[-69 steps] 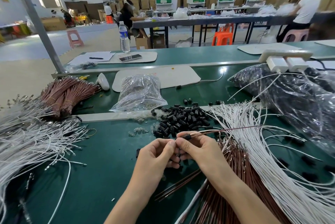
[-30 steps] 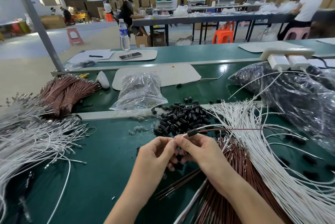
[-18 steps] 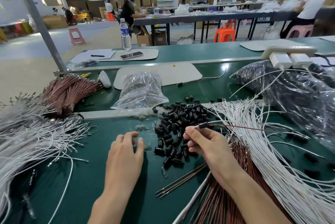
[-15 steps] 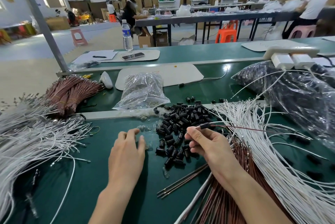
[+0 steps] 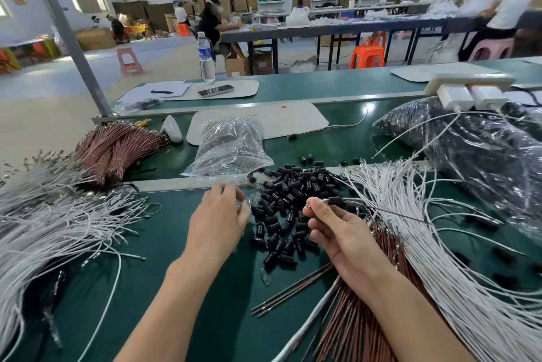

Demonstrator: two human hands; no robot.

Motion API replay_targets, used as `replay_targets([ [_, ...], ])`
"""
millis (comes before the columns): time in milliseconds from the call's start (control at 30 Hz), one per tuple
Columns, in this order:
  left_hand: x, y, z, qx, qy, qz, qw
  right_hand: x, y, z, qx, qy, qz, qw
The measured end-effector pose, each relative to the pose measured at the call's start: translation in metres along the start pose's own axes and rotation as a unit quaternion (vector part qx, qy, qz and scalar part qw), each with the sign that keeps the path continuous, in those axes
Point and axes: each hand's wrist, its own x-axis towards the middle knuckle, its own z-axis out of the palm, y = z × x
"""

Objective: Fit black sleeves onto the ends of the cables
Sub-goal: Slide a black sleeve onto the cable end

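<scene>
My right hand (image 5: 343, 232) pinches a thin brown cable (image 5: 390, 210) near its end, where a black sleeve (image 5: 337, 201) sits on it. A pile of loose black sleeves (image 5: 290, 194) lies on the green table between my hands. My left hand (image 5: 218, 220) reaches over some small clear pieces (image 5: 254, 200) at the pile's left edge. It is blurred, so its fingertips are unclear. Below my right wrist lies a heap of brown cables (image 5: 360, 323), with white cables (image 5: 445, 259) fanned out beside it.
Finished white cables (image 5: 44, 229) spread at the left, with tied brown bundles (image 5: 117, 147) behind them. A clear bag of parts (image 5: 231, 147) and a large dark bag (image 5: 484, 156) sit beyond the pile. A metal strip (image 5: 176, 184) crosses the table.
My hands have come apart. The left hand let go, lay flat on the table, then moved forward to the clear pieces. The right hand keeps the sleeved cable raised.
</scene>
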Motion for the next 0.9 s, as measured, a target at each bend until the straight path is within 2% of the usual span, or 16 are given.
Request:
replay_targets([
  [67, -0.02, 0.012, 0.0, -0.189, 0.06, 0.036, 0.979, 0.001, 0.0, 0.0, 0.015, -0.009, 0.011, 1.0],
  [133, -0.039, 0.027, 0.005, -0.349, 0.05, 0.034, 0.935, 0.001, 0.0, 0.001, 0.012, -0.016, 0.019, 1.0],
  [233, -0.052, 0.042, 0.018, -0.441, 0.055, 0.013, 0.896, 0.002, 0.002, 0.002, 0.005, -0.033, 0.023, 0.999],
  [400, -0.057, 0.044, 0.026, -0.507, 0.034, 0.001, 0.861, 0.002, 0.004, 0.005, -0.014, -0.047, 0.032, 0.998],
  [667, -0.057, 0.045, 0.028, -0.538, 0.038, 0.003, 0.842, 0.0, 0.003, 0.012, 0.003, -0.058, 0.047, 0.997],
  [900, -0.056, 0.045, 0.03, -0.542, 0.035, 0.016, 0.839, 0.001, 0.003, 0.012, 0.022, -0.057, 0.043, 0.997],
])
